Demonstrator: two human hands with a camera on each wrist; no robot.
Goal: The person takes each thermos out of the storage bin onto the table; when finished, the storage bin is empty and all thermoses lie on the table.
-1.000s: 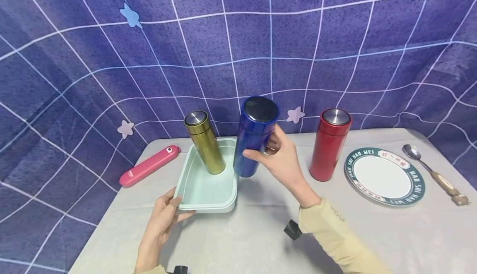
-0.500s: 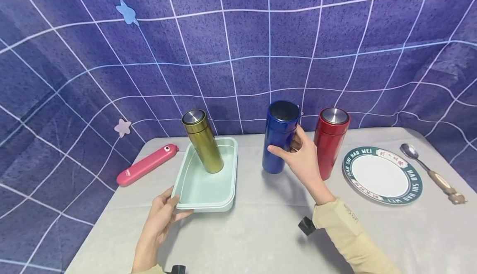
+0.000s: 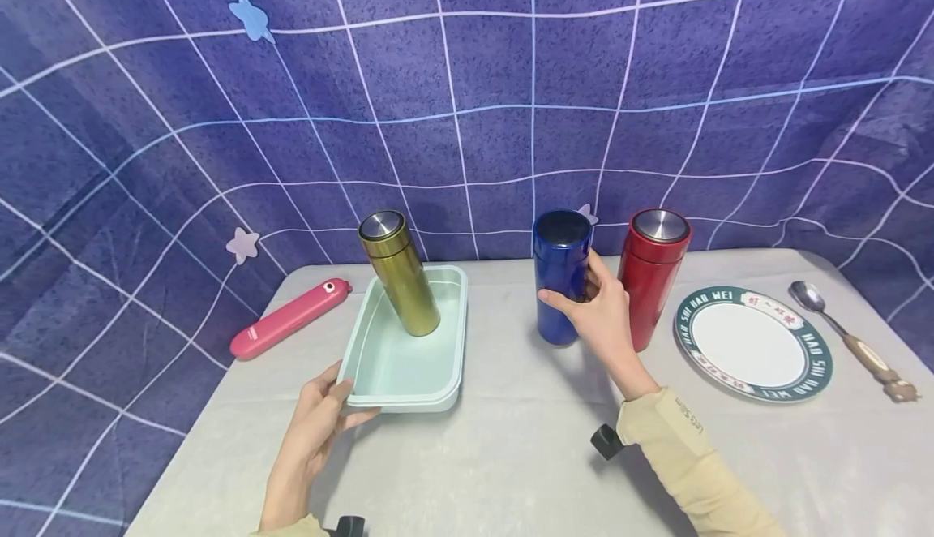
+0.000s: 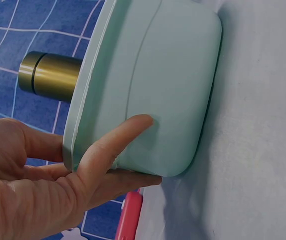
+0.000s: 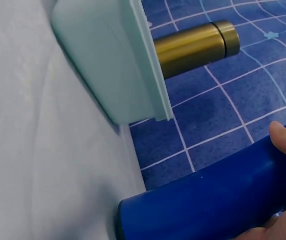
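Observation:
My right hand (image 3: pixel 601 310) grips a blue thermos (image 3: pixel 558 277) with a dark lid, thumb across its front and fingers round its far side. The thermos is upright on or just over the table, between a pale green plastic basin (image 3: pixel 401 383) and a red thermos (image 3: pixel 653 277). With my left hand (image 3: pixel 314 423) I hold the basin by its near left corner, as the left wrist view shows the thumb (image 4: pixel 118 140) against its outer wall. Inside the basin stands a gold thermos (image 3: pixel 401 277) with a silver-topped lid.
Behind the basin's left side lies a pink case (image 3: pixel 292 318) with an eye on it. On the right are a white plate with a green rim (image 3: pixel 689 334) and a spoon (image 3: pixel 861 346). A blue gridded cloth (image 3: pixel 511 75) hangs behind the grey-white table (image 3: pixel 511 456).
My right hand has carried the blue thermos rightward and down, from beside the basin to near the red thermos. In the last half second it moved only slightly. The left hand stays on the basin.

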